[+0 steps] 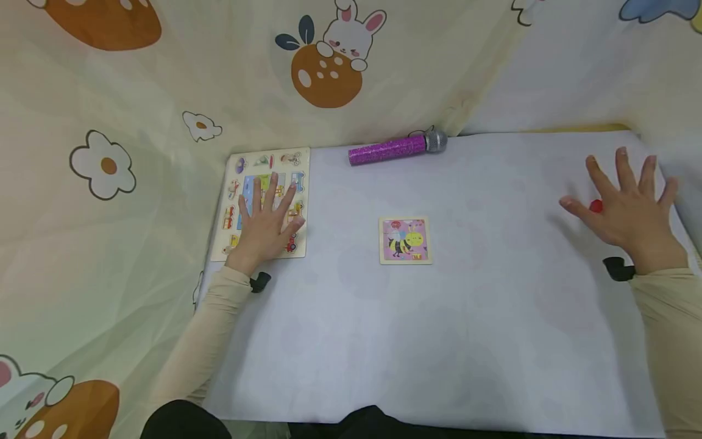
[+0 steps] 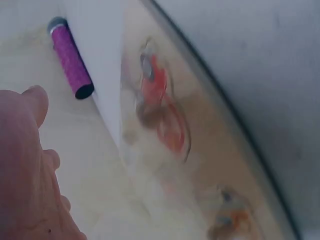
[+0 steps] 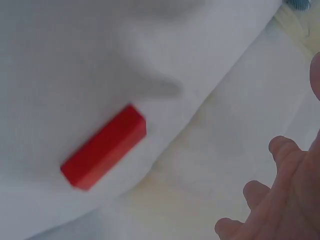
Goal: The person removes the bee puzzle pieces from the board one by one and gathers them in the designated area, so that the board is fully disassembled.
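Note:
My left hand (image 1: pixel 265 228) is spread over a wooden puzzle board (image 1: pixel 298 244) with small vehicle pictures, at the table's left end; the palm and fingers hide part of it. At the far right my right hand (image 1: pixel 631 210) is spread above the table, holding nothing. Below it lies a red block (image 3: pixel 104 147), long and straight-edged in the right wrist view; in the head view the hand covers most of it. Between the hands, a small square bee picture puzzle (image 1: pixel 406 241) lies flat on the white table.
A glittery purple microphone (image 1: pixel 388 150) with a silver head lies along the back edge of the white table (image 1: pixel 439 341). Cloth printed with rabbits and flowers (image 1: pixel 230 79) hangs behind and to the left.

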Motion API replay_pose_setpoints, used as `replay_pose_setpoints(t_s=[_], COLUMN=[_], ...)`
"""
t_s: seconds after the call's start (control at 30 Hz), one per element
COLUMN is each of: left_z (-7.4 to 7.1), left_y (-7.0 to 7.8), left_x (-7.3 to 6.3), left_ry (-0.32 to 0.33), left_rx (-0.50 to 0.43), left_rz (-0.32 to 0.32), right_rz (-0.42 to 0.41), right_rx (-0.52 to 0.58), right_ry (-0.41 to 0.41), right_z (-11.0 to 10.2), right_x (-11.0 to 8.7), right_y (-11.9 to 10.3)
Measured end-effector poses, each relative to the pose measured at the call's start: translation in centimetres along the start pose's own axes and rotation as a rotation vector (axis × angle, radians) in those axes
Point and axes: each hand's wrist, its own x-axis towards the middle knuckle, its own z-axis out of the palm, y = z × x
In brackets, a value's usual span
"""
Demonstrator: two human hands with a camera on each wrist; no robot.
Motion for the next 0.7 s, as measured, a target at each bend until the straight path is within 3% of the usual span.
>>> replay_pose_setpoints(t_s=[0.2, 0.47, 0.7], left_z=[1.7, 3.8, 5.2], left_y=[1.9, 5.7, 10.2], left_x=[0.3, 0.9, 0.9], left_ry=[-0.025, -0.027, -0.006], left_rx=[0.007, -0.015, -0.103], left_rz=[0.066, 0.173, 0.34], right_rz=[-0.101, -0.204, -0.378], right_rx=[0.056, 0.056, 0.134], right_ry=[-0.007, -0.017, 0.022], right_z=[2.1, 4.5, 5.7], right_x=[0.7, 1.9, 3.0], right_y=[-2.3, -7.4, -13.0])
